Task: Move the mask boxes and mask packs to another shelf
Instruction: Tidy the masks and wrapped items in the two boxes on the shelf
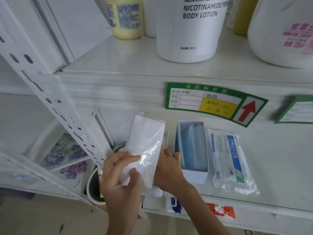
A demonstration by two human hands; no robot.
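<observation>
Both hands are on one item: a clear-wrapped pack of white masks [145, 150], held up off the shelf board [271, 158]. The left hand [118, 177] pinches its lower end, thumb on the front face and fingers behind; the right hand [169, 168] closes round the pack's right edge from behind. The pack's long axis runs up and slightly right from the grip, its free top end leaning toward the shelf front above. Just right of the right hand stands an open box of blue masks [193, 150], its long axis pointing away from the person, touching or nearly touching the fingers. Right of that box lies a sealed mask pack with blue print [230, 161], parallel to it and further from the grip. Judgement: the held pack is ready to carry off; the right hand is the nearer one for the box next. A body lotion bottle [191, 29] occupies the shelf above.
</observation>
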